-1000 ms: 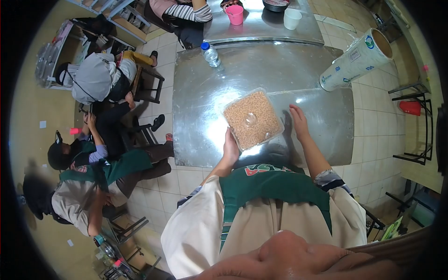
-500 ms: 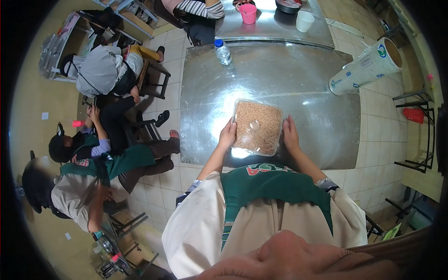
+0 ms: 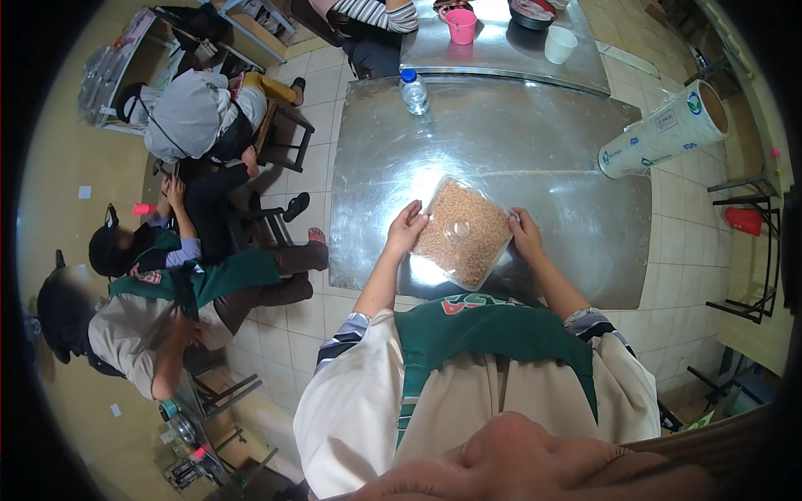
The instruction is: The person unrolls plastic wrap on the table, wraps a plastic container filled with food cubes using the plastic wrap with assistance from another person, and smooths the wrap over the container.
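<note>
A square clear container (image 3: 461,234) full of light brown grains, with a round mark at its middle, is turned at an angle near the front of the metal table (image 3: 368,167). My left hand (image 3: 408,227) grips its left side, fingers at the edge. At the upper right edge my right hand (image 3: 526,234) holds it between thumb and fingers. Whether the container touches the table cannot be made out.
A water bottle (image 3: 414,93) stands at the back left of the table, a large film roll (image 3: 664,132) at the right edge. Behind, a second table (image 3: 501,63) bears a pink cup (image 3: 460,27) and a white cup (image 3: 560,44). Several people sit at the left.
The container has turned, first squaring up and now tilting the other way. My right hand, open and apart from it a second ago, has come in and taken hold of its right side.
</note>
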Motion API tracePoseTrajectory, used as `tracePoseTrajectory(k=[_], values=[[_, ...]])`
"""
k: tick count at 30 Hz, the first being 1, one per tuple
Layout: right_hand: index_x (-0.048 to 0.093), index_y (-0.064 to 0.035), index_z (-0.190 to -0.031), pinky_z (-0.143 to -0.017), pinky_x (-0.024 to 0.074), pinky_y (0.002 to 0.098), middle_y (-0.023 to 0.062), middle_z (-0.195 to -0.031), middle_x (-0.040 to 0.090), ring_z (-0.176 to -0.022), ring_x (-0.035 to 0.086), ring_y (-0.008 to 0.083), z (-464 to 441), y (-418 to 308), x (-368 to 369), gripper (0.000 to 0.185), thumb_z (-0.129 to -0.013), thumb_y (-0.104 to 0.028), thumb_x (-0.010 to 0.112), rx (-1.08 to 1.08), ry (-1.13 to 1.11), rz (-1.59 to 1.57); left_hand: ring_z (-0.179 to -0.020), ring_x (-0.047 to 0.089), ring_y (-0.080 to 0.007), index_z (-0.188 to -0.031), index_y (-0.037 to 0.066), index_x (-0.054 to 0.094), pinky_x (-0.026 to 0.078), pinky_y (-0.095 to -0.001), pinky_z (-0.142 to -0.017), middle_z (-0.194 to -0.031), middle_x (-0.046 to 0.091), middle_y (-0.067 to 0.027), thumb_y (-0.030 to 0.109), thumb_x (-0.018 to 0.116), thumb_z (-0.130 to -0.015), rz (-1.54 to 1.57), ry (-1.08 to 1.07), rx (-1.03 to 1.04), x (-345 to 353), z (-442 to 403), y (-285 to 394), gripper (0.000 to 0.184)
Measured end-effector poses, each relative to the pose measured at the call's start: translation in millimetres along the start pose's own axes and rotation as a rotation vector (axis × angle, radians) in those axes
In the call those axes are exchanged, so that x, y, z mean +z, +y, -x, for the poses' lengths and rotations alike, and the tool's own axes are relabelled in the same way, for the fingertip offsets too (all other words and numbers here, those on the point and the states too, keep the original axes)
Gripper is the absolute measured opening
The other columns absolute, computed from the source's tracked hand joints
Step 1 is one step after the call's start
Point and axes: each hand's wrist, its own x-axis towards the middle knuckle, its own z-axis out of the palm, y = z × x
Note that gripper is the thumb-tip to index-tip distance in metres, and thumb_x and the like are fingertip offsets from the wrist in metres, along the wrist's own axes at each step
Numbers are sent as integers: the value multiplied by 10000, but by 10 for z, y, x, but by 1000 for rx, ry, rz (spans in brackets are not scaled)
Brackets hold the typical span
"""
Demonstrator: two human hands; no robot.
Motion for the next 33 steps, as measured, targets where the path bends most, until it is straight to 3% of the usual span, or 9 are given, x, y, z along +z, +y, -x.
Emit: tracePoseTrajectory(k=[4, 5, 6, 7, 9, 13, 23, 29, 33], values=[[497, -27, -1021, -739, 417, 286, 135, -886, 568, -811, 551, 220, 111, -326, -69, 270, -802, -180, 458, -7, -11, 51, -1033, 480, -180, -1204, -5, 365, 392, -267, -848, -1202, 430, -148, 157, 550, -802, -68, 107, 80, -74, 138, -40, 471], [497, -27, -1021, -739, 417, 286, 135, -886, 568, -811, 551, 220, 76, -378, -33, 270, -802, -180, 458, -7, -16, 51, -1114, 414, -244, -1228, 26, 345, 319, -348, -927, -1247, 380, -150, 213, 498, -823, -491, 174, 196, -85, 197, 1, 472], [480, -31, -1059, -790, 397, 318, 153, -984, 533, -904, 519, 251, 5, -435, 5, 301, -798, -181, 457, -258, 40, 207, -1114, 414, -244, -1228, 26, 345, 319, -348, -927, -1247, 380, -150, 213, 498, -823, -489, 179, 196, -42, 229, 43, 472], [462, -36, -1097, -840, 377, 350, 170, -1083, 499, -997, 487, 283, -59, -489, 53, 336, -795, -182, 456, -506, 94, 360, -1156, 356, -260, -1238, 41, 338, 247, -383, -960, -1267, 353, -145, 250, 454, -832, -760, 222, 351, 57, 273, 120, 471], [422, -41, -1147, -885, 334, 378, 161, -1172, 425, -1082, 408, 290, -168, -668, 179, 382, -801, -202, 442, -593, 4, 495, -1252, 177, -253, -1276, 69, 283, 66, -450, -1009, -1331, 255, -111, 358, 324, -853, -1100, 176, 515, 216, 279, 198, 514], [303, -56, -1257, -962, 239, 424, 108, -1327, 261, -1225, 243, 263, -255, -619, 269, 489, -828, -276, 390, -646, -211, 841, -1261, 147, -253, -1300, 67, 216, 94, -451, -1006, -1359, 195, -88, 419, 291, -843, -1367, 53, 512, 300, 182, 150, 581], [273, -74, -1277, -988, 205, 398, 84, -1346, 229, -1240, 216, 243, -322, -537, 301, 514, -839, -331, 357, -577, -253, 855, -1269, 110, -255, -1305, 87, 211, 72, -480, -1001, -1370, 164, -66, 445, 286, -837, -1418, 100, 430, 303, 133, 149, 594], [262, -78, -1282, -994, 191, 400, 83, -1351, 217, -1244, 202, 245, -312, -563, 299, 514, -843, -332, 349, -543, -279, 874, -1273, 79, -264, -1306, 103, 227, 14, -488, -1002, -1379, 135, -63, 459, 242, -845, -1312, -24, 375, 205, 161, 245, 583], [273, -83, -1278, -995, 178, 410, 87, -1352, 213, -1247, 195, 251, -316, -534, 287, 503, -847, -329, 354, -538, -269, 803, -1262, 111, -300, -1276, 91, 298, 71, -515, -983, -1360, 171, -126, 404, 298, -851, -1085, 227, 283, 72, 318, 109, 528]])
